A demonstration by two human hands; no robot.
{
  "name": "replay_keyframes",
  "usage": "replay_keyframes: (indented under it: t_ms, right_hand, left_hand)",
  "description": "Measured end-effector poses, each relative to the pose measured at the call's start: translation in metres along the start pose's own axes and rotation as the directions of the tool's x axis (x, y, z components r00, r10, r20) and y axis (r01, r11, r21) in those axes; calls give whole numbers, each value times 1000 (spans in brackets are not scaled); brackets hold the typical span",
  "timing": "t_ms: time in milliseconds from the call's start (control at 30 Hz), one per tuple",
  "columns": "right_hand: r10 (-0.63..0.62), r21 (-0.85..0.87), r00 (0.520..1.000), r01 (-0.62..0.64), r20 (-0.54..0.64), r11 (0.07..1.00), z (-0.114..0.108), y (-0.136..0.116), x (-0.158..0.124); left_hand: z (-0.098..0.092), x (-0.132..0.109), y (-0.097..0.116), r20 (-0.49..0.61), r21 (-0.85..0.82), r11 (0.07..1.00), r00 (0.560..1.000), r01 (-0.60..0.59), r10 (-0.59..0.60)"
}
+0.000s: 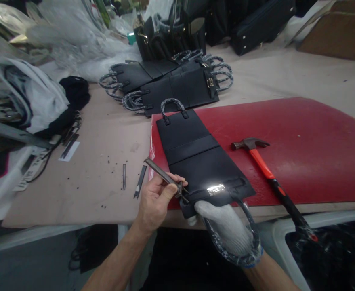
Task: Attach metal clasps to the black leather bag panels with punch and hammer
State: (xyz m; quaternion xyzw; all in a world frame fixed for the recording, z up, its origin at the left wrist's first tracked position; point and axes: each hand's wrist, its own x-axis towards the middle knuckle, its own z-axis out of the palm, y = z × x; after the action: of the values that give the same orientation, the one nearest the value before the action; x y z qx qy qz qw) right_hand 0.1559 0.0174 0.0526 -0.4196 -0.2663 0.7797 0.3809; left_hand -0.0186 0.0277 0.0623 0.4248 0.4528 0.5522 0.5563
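L hand (pixel 154 200) fingers clamp metal tool (pixel 162 172) @ near end of blk panel (pixel 195 161), gloved R hand (pixel 225 222) fingers clamp its edge.

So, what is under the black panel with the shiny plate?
The red board extends from under the black panel; gloved fingertips of the right hand peek below its near corner. The rest underneath is covered.

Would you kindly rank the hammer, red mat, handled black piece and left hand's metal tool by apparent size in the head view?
1. Red mat
2. Handled black piece
3. Hammer
4. Metal tool
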Motion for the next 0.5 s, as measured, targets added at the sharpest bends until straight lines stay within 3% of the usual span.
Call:
replay_keyframes:
  t_ms: [133,300,500]
  right_hand:
    - [106,-43,994,-105,29,994,-5,-8,-13]
    - [195,-136,981,-196,-19,971,-6,-17,-17]
    - [144,-93,987,-137,67,986,-8,-15,-15]
  left_hand:
    - [2,-1,1,-2,47,998,1000,30,-30]
    - [4,0,-5,-33,42,998,998,51,-50]
    - [7,-1,-1,-40,18,998,998,57,-57]
